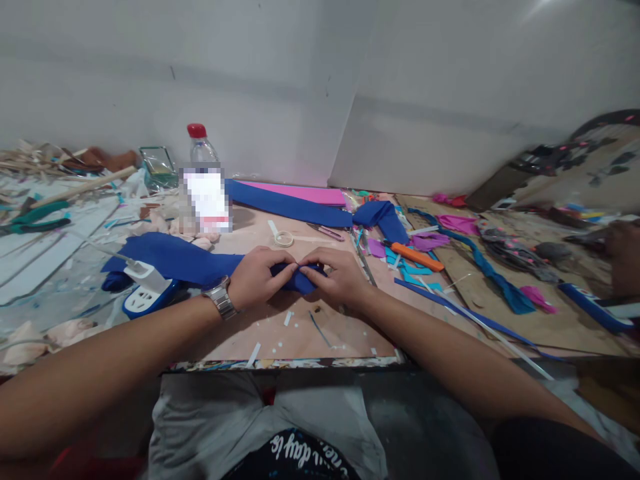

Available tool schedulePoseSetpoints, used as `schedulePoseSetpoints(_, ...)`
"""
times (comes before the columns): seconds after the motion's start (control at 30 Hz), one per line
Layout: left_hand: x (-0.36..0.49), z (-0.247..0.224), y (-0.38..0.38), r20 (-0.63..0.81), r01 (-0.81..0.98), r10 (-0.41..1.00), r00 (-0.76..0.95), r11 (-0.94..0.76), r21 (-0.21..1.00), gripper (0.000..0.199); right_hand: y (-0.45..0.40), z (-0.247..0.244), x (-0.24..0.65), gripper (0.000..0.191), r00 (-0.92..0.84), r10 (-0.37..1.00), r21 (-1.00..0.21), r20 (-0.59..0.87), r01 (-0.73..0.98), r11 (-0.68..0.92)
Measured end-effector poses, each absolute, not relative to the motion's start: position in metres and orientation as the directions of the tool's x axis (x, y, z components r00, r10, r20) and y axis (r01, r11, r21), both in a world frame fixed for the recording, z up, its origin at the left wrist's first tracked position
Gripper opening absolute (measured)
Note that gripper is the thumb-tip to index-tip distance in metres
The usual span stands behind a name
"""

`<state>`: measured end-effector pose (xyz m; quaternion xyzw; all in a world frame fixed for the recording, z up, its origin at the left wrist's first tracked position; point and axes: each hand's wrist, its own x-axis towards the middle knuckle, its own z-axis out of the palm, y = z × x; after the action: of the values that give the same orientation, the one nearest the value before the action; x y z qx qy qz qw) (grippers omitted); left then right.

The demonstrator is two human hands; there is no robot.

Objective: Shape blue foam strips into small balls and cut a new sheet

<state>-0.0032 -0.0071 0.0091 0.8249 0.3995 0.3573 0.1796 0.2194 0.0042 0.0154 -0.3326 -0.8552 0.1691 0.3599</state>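
A long blue strip (185,259) runs from the left part of the table to my two hands. My left hand (260,275), with a metal watch at its wrist, pinches the strip's gathered end between thumb and curled fingers. Against it, my right hand (339,275) grips the same end, the two thumbs nearly touching. A small folded part of the blue material shows below the thumbs. Just behind my hands lies a cream tape ring (283,239).
A lit phone (207,197) leans before a red-capped bottle (197,132). At left are a power strip (145,297) and green-handled pliers (40,215). An orange cutter (417,257) and fabric scraps lie at right. Another person's blurred hand (625,257) shows at the far right.
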Motion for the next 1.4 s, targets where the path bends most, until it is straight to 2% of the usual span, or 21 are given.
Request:
schedulePoseSetpoints(0.27,-0.0039,0.0081,-0.0064,0.477,0.547,0.740,0.475,-0.673,0.499,0.026,0.0031,0.0146,0.2170,0.011,-0.480,0.745,-0.594,0.463,0.456,0.663)
schedulePoseSetpoints(0.5,-0.0031,0.0052,-0.0048,0.497,0.540,0.703,0.509,-0.710,0.453,0.027,0.0014,0.0149,0.2159,0.015,-0.509,0.752,-0.601,0.419,0.465,0.650)
schedulePoseSetpoints(0.77,-0.0030,0.0049,-0.0050,0.497,0.539,0.691,0.524,-0.721,0.435,0.029,0.0000,0.0124,0.2135,0.014,-0.522,0.763,-0.597,0.381,0.490,0.634)
schedulePoseSetpoints(1.03,-0.0031,0.0076,-0.0056,0.466,0.571,0.721,0.513,-0.692,0.442,0.031,0.0005,0.0137,0.2138,0.012,-0.519,0.756,-0.530,0.399,0.542,0.652)
schedulePoseSetpoints(1.27,-0.0023,0.0067,-0.0057,0.465,0.545,0.697,0.546,-0.717,0.436,0.031,-0.0025,0.0150,0.2125,0.015,-0.554,0.773,-0.583,0.310,0.531,0.615)
schedulePoseSetpoints(1.4,-0.0035,0.0064,-0.0051,0.465,0.547,0.709,0.530,-0.705,0.451,0.028,0.0016,0.0113,0.2144,0.016,-0.542,0.765,-0.618,0.349,0.480,0.622)
